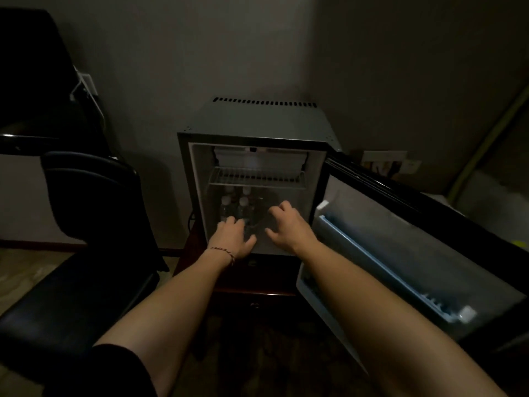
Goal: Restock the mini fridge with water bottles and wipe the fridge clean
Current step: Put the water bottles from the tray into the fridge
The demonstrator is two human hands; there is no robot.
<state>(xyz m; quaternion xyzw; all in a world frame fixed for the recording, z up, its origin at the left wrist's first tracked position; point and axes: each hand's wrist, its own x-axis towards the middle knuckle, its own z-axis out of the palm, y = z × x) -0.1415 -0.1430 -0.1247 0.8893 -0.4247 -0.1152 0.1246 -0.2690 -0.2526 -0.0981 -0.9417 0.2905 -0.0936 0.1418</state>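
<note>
1. The mini fridge stands open, its door swung to the right.
2. Water bottles stand at the fridge's lower left, under the wire shelf.
3. Left hand touches the front bottles; whether it grips, I cannot tell.
4. Right hand hovers beside them, fingers spread, holding nothing.

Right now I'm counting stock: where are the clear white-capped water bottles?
The clear white-capped water bottles stand on the open mini fridge's floor, left side, under the white wire shelf, just beyond the left hand.
</note>
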